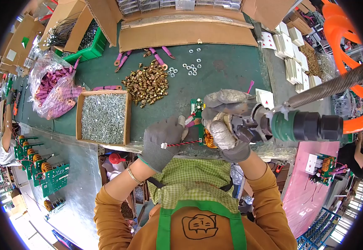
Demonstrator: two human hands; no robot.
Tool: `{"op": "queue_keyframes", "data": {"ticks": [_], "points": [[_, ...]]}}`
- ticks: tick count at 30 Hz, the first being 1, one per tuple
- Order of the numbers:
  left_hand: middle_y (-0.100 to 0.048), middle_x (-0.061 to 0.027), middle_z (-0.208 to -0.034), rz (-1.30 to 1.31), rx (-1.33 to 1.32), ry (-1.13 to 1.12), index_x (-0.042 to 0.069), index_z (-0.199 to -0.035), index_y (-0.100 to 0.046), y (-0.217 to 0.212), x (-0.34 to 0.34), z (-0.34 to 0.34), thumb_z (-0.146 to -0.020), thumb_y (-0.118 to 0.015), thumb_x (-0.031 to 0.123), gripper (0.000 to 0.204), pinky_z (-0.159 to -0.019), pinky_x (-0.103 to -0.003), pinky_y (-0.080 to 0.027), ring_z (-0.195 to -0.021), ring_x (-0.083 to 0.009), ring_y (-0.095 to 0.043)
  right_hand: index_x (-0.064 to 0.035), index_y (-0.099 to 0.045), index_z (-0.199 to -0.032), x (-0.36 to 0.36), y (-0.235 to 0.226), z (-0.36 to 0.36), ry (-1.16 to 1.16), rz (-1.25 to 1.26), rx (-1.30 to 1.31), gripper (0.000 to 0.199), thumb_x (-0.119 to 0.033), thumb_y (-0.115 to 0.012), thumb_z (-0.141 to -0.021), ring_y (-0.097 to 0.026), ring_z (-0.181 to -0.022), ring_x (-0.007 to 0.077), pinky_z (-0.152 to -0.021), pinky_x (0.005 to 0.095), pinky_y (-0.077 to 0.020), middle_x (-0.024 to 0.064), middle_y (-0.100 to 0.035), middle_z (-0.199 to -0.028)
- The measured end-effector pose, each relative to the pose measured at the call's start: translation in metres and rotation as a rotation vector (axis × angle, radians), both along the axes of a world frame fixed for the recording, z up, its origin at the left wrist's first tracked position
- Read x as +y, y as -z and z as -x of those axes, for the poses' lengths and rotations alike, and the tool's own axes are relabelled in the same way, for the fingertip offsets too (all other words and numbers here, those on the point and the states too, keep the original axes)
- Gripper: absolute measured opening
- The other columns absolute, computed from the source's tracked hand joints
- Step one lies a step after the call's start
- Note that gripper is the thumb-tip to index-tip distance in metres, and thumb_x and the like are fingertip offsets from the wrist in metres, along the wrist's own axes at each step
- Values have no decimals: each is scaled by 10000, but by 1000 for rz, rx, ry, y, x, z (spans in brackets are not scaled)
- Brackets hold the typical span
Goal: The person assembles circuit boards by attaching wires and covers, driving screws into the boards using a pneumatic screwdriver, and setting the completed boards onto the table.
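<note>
Grips pneumatic driver, closest at right of frame, with right hand, wrapping fingers round its metal front. Holds left hand left of centre, bunching fingers beside purple cable lug; cannot tell whether pinching it. Has green circuit board mid-frame on table. Faces heaped brass-coloured fasteners at upper centre, screw-filled cardboard tray further left.

Pretty clearly an electronics workshop tbh: green desk with screws at 9 o'clock, brassy fasteners near 11, circuit boards at 8, orange hose at 2, probably another worker past 3, rim's blurry.
</note>
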State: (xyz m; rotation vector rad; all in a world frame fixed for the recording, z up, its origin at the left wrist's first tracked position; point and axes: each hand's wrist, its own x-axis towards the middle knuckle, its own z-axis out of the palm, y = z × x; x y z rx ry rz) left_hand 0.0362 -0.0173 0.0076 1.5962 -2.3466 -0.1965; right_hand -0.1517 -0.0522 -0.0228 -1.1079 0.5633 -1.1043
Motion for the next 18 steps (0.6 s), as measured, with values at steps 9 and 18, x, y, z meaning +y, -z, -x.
{"op": "queue_keyframes", "data": {"ticks": [9,18], "points": [[-551,-60,-737,34,-2,28,81,-878,-579,1,-3,3,-830,-668,276,219,-541,-368,-476,-659,-223,-612,30,-533,-1199,9,16,2,-159,-117,-34,315,21,-590,-889,-628,-937,173,-864,262,-521,120,-617,-1101],[-566,-62,-730,51,-33,13,70,-944,-585,3,1,-1,-847,-647,275,235,-520,-367,-468,-621,-221,-610,-37,-565,-1160,3,-31,-10,12,156,65,396,-77,-714,-795,-595,-976,159,-833,270,-478,63,-618,-1094]]}}
